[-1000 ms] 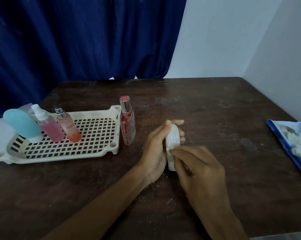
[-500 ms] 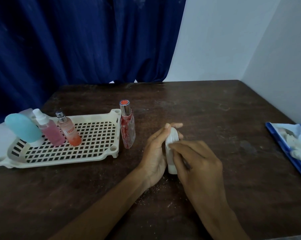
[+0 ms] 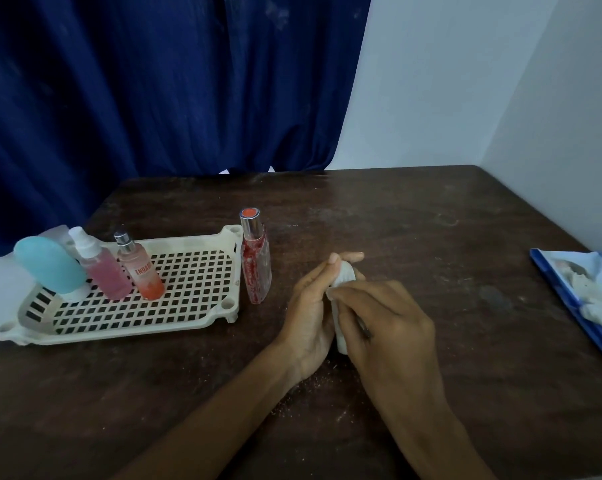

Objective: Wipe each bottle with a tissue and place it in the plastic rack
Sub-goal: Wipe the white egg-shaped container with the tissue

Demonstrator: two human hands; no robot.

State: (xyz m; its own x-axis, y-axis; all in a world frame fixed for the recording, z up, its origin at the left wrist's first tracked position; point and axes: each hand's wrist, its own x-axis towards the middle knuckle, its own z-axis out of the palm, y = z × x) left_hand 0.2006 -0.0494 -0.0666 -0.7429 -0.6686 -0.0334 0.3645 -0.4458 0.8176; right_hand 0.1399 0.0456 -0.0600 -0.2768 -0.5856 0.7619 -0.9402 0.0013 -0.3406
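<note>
**White bottle being wiped, three racked, one red bottle waiting**

A dark blue curtain [image 3: 137,98] is hanging behind a scuffed dark counter [image 3: 431,220], with pale walls closing in on the right. At the far left the plastic rack [image 3: 195,242] is sitting flat on the counter. Three bottles are standing in its left end: a teal bottle [image 3: 48,265], a pink spray bottle [image 3: 102,277] and an orange bottle [image 3: 143,277]. They are packed close together, which I take as leaving the open grid free for more. Just outside the rack's right rim a red bottle [image 3: 254,268] is standing upright on the counter, likely waiting its turn.

Nearer the middle, the left hand [image 3: 310,313] is holding the white bottle [image 3: 345,276] roughly upright. Its grip is clamped round the body, seemingly bracing it against the rubbing. The right hand [image 3: 389,323] is covering the bottle's lower half, its grip curled and pinching what looks like a small wad of tissue [image 3: 330,293] against the side. Most of the wad is hidden. I would judge the wipe to be under way, with the rack an easy reach to the left.

At the far right a blue packet [image 3: 594,282] is lying at the counter's edge with white sheets showing, probably the tissue supply.
</note>
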